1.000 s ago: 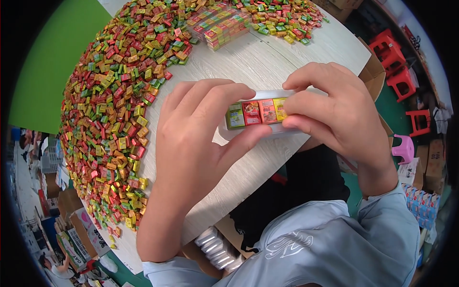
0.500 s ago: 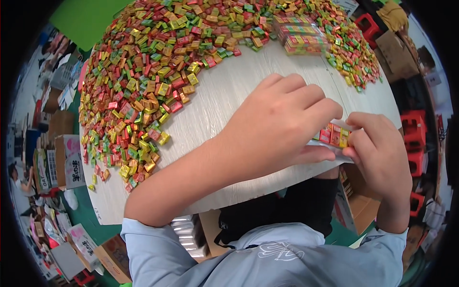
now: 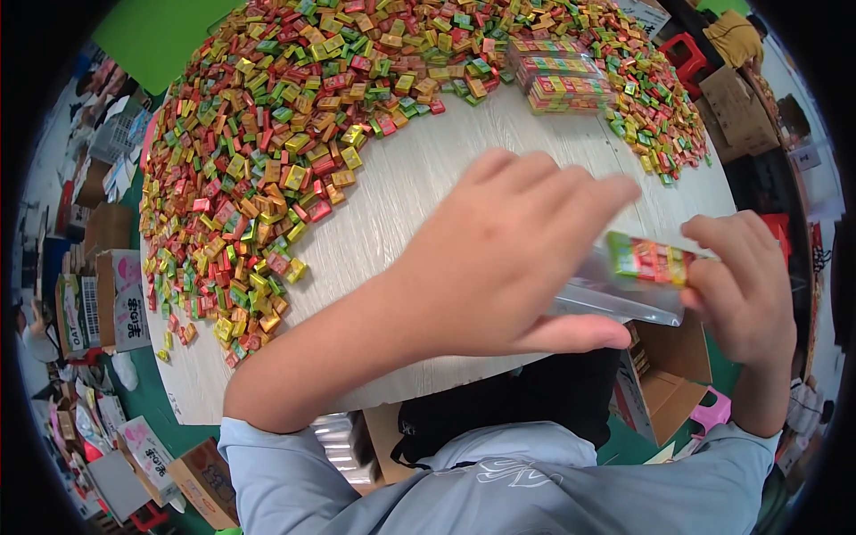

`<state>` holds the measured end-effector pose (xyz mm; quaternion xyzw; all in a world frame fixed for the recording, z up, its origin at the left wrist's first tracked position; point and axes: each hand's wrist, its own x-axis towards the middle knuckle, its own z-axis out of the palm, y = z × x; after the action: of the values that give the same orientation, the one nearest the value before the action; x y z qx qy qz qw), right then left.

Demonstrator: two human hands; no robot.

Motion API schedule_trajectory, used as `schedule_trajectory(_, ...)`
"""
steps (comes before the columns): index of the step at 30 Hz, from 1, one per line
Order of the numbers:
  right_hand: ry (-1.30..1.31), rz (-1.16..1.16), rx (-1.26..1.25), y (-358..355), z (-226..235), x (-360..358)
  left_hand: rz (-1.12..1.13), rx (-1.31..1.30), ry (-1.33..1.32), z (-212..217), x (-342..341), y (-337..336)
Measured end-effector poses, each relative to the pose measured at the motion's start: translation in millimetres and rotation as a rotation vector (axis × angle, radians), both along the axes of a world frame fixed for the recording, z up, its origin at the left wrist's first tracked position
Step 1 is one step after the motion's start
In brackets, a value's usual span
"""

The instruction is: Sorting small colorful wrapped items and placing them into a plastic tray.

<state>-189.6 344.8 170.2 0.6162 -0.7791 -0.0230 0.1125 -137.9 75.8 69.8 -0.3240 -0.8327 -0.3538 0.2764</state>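
Single head view — steep downward, close over table (image 3: 419, 192) edge.

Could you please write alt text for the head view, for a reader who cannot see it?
Two bare hands hold a row of small coloured packets in a clear wrapper over a pale wooden table: left hand, right hand. A heap of loose packets and stacked rows lie beyond.

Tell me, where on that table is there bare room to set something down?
The bare wood of the table runs between the heap of small coloured packets and the near edge, around the left hand. Another strip lies below the stacked packet rows. The far and left sides are crowded.
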Motion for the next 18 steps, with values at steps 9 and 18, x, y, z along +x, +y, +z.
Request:
schedule_trajectory(9, 0.057, -0.077, -0.118, 33, -87, -133, 0.739, -0.603, -0.058, -70, -48, -83)
schedule_trajectory(18, -0.077, -0.124, -0.189, 14, -172, -190, 0.763, -0.704, -0.367, -80, 10, -56)
